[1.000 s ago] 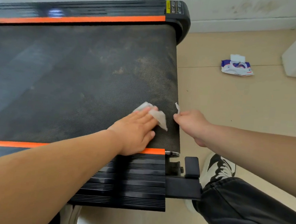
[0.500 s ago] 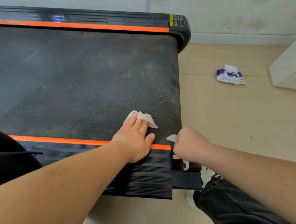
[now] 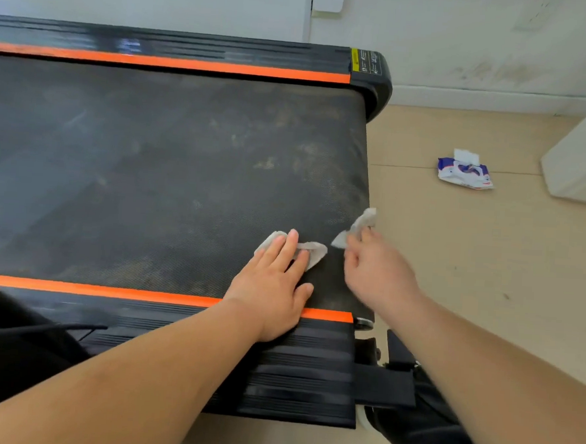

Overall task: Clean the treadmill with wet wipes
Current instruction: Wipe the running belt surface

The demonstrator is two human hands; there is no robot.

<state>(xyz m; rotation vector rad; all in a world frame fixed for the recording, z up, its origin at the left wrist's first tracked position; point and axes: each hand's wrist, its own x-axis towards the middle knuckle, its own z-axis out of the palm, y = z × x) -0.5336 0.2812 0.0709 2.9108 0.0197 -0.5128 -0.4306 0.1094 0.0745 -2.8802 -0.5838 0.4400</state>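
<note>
The treadmill's black belt (image 3: pixel 150 178) fills the left of the view, with dusty smudges near its right end and orange strips along both side rails. My left hand (image 3: pixel 274 286) lies flat with straight fingers, pressing a greyed wet wipe (image 3: pixel 312 252) onto the belt near the front right corner. My right hand (image 3: pixel 374 271) hovers at the belt's right edge and pinches a second wipe (image 3: pixel 358 227), which sticks up past its fingers.
A blue and white pack of wet wipes (image 3: pixel 464 170) lies open on the beige floor to the right. A white cabinet corner (image 3: pixel 583 164) stands at far right. My dark trouser leg and shoe (image 3: pixel 420 418) are beside the treadmill's rear bracket.
My right hand has risen from the near rail corner up along the belt's right edge, its wipe now showing more. The left hand stays pressed on its wipe, barely shifted.
</note>
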